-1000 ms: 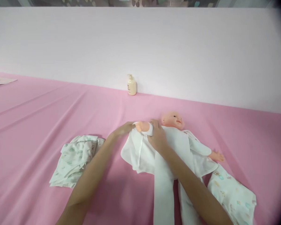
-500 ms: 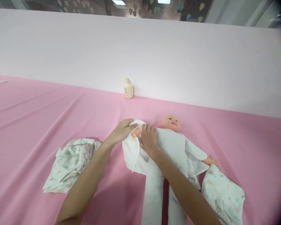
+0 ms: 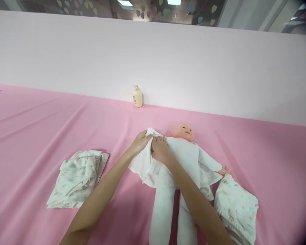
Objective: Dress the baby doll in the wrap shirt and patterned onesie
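A baby doll (image 3: pixel 183 132) lies on its back on the pink sheet, its head toward the wall. It wears a white baby shirt (image 3: pixel 185 156), and its legs are covered in white cloth. My left hand (image 3: pixel 140 142) pinches the shirt's edge on the left side, thumb on top. Close beside it, my right hand (image 3: pixel 161 149) presses with curled fingers on the same cloth near the doll's shoulder. The doll's arm on that side is hidden under cloth and my fingers. Its other arm comes out of a sleeve (image 3: pixel 210 160), with the small hand showing.
A folded white cloth with green print (image 3: pixel 75 178) lies to the left. Another printed folded cloth (image 3: pixel 237 207) touches the doll's hand on the right. A cream pump bottle (image 3: pixel 137 97) stands against the white wall (image 3: pixel 153 61). The pink sheet (image 3: pixel 35 136) has shallow creases.
The doll's little hand, visible between my hands before, is now covered by the white cloth. My left hand has shifted slightly right, closer to my right hand. The view has moved a little.
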Demonstrator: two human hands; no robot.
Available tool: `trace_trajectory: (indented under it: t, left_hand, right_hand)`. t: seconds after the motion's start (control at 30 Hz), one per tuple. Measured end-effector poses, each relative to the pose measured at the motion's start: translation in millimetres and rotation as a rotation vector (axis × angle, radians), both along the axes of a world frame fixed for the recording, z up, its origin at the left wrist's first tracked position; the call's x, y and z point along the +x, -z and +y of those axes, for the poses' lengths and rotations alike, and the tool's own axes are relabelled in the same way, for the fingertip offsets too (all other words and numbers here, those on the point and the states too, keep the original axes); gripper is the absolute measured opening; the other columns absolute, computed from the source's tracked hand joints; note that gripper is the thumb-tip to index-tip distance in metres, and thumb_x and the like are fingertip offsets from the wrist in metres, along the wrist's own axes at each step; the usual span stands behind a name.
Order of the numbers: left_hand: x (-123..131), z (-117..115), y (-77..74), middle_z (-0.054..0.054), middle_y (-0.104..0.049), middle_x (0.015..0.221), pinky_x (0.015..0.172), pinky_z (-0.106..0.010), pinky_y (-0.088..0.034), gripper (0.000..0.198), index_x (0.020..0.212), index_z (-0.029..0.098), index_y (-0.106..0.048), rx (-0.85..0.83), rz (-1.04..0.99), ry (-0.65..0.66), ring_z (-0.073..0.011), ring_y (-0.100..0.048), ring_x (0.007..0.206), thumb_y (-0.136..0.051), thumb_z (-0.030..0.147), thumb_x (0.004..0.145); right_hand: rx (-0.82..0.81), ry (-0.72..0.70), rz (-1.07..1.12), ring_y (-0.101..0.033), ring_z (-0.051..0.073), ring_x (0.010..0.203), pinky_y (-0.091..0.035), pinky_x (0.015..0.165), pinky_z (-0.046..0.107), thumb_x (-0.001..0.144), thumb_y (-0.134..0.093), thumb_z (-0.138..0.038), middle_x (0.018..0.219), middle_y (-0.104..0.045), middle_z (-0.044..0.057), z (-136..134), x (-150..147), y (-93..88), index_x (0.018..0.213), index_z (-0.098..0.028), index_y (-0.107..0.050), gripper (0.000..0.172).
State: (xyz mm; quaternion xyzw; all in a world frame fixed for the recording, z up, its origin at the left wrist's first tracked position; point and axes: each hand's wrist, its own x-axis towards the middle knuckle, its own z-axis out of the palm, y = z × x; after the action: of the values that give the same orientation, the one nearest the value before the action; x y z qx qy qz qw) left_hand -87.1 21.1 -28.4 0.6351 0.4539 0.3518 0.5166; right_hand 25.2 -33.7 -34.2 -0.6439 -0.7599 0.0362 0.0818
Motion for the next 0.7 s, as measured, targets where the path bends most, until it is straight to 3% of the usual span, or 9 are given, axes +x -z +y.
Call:
trace_trajectory:
  t: [0.13, 0.2, 0.27, 0.37, 0.47, 0.57, 0.7]
  left_hand:
    - [-4.9, 7.5, 7.1, -0.006, -0.063, 0.083, 0.065, -0.029, -0.043, 0.037, 0.091, 0.012, -0.06, 0.006, 0.069, 0.024, -0.0195, -0.058, 0.074, -0.055, 0.046, 0.076]
    - [-6.8, 11.0, 11.1, -0.007, -0.064, 0.084, 0.065, -0.029, -0.043, 0.036, 0.091, 0.012, -0.06, -0.018, 0.1, 0.05, -0.0197, -0.059, 0.075, -0.053, 0.045, 0.077]
    - [-8.9, 14.8, 15.8, -0.009, -0.065, 0.089, 0.066, -0.029, -0.044, 0.035, 0.092, 0.012, -0.061, -0.033, 0.166, 0.058, -0.0206, -0.059, 0.078, -0.053, 0.043, 0.078]
    - [-11.3, 19.3, 23.1, -0.01, -0.065, 0.096, 0.067, -0.028, -0.044, 0.038, 0.099, 0.014, -0.06, -0.025, 0.263, 0.033, -0.0213, -0.06, 0.082, -0.053, 0.044, 0.078]
    - [-11.6, 20.7, 27.8, -0.009, -0.065, 0.093, 0.062, -0.027, -0.043, 0.043, 0.098, 0.014, -0.06, -0.052, 0.294, 0.04, -0.0205, -0.059, 0.078, -0.052, 0.051, 0.078]
    - [-10.8, 20.4, 28.9, -0.006, -0.063, 0.085, 0.058, -0.026, -0.04, 0.044, 0.091, 0.014, -0.061, -0.05, 0.298, 0.064, -0.0186, -0.057, 0.072, -0.053, 0.054, 0.076]
    - [-7.1, 19.4, 25.5, -0.002, -0.056, 0.068, 0.052, -0.024, -0.033, 0.037, 0.075, 0.014, -0.059, -0.008, 0.367, 0.102, -0.015, -0.05, 0.061, -0.055, 0.051, 0.074]
  right_hand:
    - [-0.058, -0.008, 0.472, -0.055, 0.023, 0.108, -0.04, 0.095, 0.032, 0.08, -0.056, -0.023, 0.116, -0.061, 0.013, -5.6, 32.3, -23.8, 0.118, -0.01, -0.058, 0.04]
    - [-0.138, -0.01, 0.688, -0.06, 0.02, 0.095, -0.044, 0.085, 0.028, 0.082, -0.056, -0.034, 0.102, -0.067, 0.008, -7.7, 62.0, -34.2, 0.102, -0.015, -0.065, 0.029]
    - [-0.173, 0.0, 0.813, -0.061, 0.018, 0.082, -0.045, 0.076, 0.027, 0.083, -0.052, -0.042, 0.085, -0.067, 0.005, -11.4, 99.1, -39.1, 0.082, -0.015, -0.067, 0.031]
    - [-0.089, 0.229, 0.793, -0.056, 0.016, 0.072, -0.041, 0.069, 0.026, 0.08, -0.052, -0.05, 0.071, -0.061, 0.002, -21.0, 152.7, -34.0, 0.069, -0.014, -0.064, 0.039]
    - [-0.172, 0.404, 0.65, -0.046, 0.014, 0.061, -0.034, 0.059, 0.026, 0.078, -0.053, -0.055, 0.059, -0.05, -0.001, -30.0, 183.1, -21.9, 0.062, -0.015, -0.058, 0.043]
    - [-0.331, 0.433, 0.623, -0.047, 0.015, 0.063, -0.035, 0.06, 0.027, 0.076, -0.052, -0.063, 0.065, -0.054, 0.0, -31.3, 187.4, -13.1, 0.07, -0.016, -0.061, 0.048]
    - [-0.424, 0.387, 0.656, -0.054, 0.019, 0.075, -0.04, 0.068, 0.031, 0.071, -0.05, -0.074, 0.085, -0.062, 0.004, -25.4, 181.5, -9.0, 0.082, -0.018, -0.062, 0.058]
